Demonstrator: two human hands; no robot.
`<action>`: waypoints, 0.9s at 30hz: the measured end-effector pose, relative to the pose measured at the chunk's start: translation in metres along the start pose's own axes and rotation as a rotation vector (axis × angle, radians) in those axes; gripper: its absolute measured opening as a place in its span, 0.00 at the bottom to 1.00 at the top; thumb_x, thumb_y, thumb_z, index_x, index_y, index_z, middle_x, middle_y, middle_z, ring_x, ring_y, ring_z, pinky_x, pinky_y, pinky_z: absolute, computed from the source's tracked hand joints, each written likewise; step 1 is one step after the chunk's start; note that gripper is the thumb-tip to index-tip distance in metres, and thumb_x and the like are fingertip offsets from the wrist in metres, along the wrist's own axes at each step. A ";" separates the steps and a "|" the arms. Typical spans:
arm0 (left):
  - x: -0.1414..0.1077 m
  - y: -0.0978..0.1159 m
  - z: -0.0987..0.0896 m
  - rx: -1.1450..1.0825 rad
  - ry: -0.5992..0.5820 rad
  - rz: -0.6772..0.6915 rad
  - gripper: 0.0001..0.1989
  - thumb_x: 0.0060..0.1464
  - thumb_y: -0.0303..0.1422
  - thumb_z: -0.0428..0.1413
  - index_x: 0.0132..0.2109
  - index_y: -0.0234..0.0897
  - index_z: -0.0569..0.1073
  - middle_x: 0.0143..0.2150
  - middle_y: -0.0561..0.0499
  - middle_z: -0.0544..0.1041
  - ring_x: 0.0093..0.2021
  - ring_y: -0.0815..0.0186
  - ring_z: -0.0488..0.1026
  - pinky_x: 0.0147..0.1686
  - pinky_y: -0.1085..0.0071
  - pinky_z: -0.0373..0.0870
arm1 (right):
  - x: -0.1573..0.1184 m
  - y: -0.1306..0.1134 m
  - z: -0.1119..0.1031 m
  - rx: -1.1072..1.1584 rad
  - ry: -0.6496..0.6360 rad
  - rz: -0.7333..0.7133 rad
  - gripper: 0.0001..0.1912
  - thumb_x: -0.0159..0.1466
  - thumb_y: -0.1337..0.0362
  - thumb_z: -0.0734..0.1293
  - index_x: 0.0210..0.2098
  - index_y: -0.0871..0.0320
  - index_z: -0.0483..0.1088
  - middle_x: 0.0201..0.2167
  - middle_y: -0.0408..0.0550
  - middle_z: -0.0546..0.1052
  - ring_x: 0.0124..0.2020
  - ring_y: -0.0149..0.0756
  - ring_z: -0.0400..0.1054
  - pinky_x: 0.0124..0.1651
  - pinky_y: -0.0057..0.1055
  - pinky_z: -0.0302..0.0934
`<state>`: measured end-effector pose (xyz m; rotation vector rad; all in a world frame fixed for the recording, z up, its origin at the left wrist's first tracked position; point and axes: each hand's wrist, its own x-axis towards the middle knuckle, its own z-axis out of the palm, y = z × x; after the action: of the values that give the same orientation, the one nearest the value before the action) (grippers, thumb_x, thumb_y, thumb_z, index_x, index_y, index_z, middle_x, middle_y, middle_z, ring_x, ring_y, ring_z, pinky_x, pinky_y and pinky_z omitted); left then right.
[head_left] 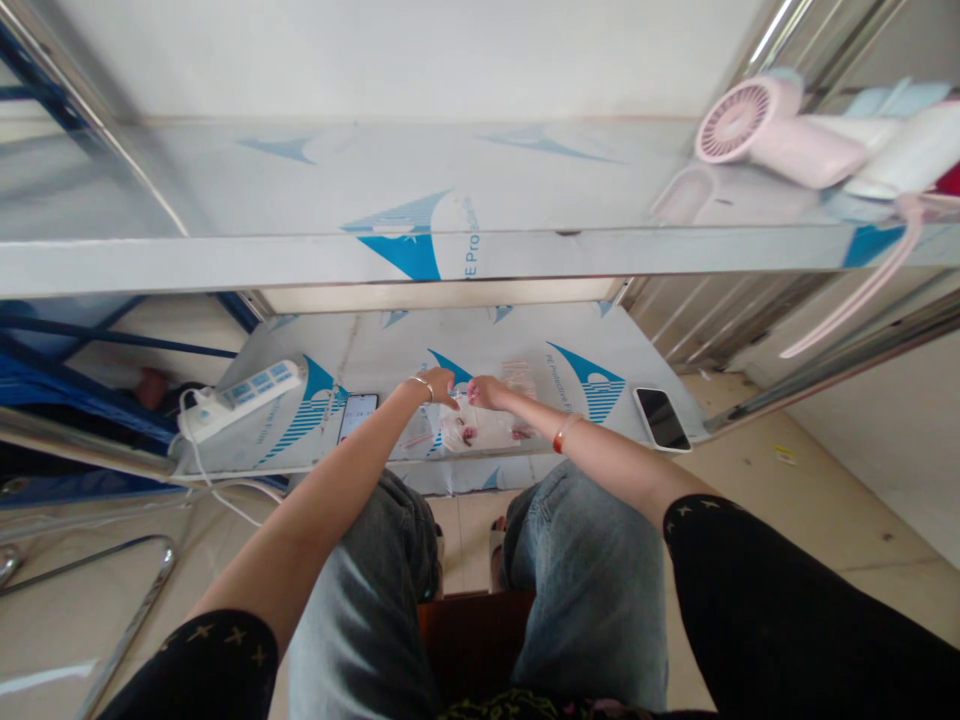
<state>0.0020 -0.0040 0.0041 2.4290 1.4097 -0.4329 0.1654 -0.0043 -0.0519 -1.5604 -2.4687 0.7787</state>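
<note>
My left hand [439, 385] is held low over the lower shelf, its thumb and fingers apart, with nothing visible between them. Close to its right, my right hand [489, 393] is closed, its fingers pinched on something small and pale pink that I cannot make out. Right below both hands lies a clear plastic bag [491, 432] with small reddish pieces in it. More clear packaging [519, 376] with faint pink print lies behind the right wrist. A flat clear packet [420, 436] is left of the bag.
The lower shelf [360, 345] also bears a white power strip [251, 395], a phone with a lit screen [358, 415] and a dark-screened phone [661, 418]. The upper shelf's edge [570, 252] juts out above. A pink handheld fan [780, 135] lies on it, its strap [862, 300] hanging down.
</note>
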 end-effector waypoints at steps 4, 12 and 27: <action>0.002 -0.002 0.002 0.003 0.010 -0.001 0.26 0.43 0.47 0.62 0.46 0.36 0.73 0.48 0.45 0.76 0.46 0.58 0.72 0.40 0.72 0.66 | -0.005 0.001 0.011 -0.125 -0.236 -0.043 0.07 0.49 0.73 0.71 0.30 0.63 0.75 0.28 0.46 0.77 0.24 0.26 0.64 0.27 0.21 0.53; 0.003 -0.006 0.005 0.007 0.017 0.009 0.25 0.43 0.47 0.62 0.46 0.36 0.73 0.47 0.45 0.76 0.46 0.59 0.72 0.40 0.72 0.66 | -0.010 -0.001 0.029 -0.227 -0.328 -0.197 0.05 0.50 0.67 0.73 0.28 0.62 0.76 0.28 0.46 0.77 0.28 0.29 0.67 0.28 0.21 0.54; 0.000 -0.004 0.002 0.003 0.029 -0.003 0.25 0.41 0.47 0.62 0.45 0.39 0.73 0.46 0.47 0.76 0.45 0.60 0.72 0.39 0.72 0.66 | -0.009 -0.002 0.025 -0.180 -0.265 -0.183 0.06 0.49 0.71 0.71 0.29 0.60 0.77 0.29 0.49 0.78 0.31 0.35 0.70 0.31 0.22 0.58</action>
<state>-0.0020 -0.0027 0.0017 2.4452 1.4261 -0.4018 0.1589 -0.0219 -0.0705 -1.3306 -2.8958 0.7976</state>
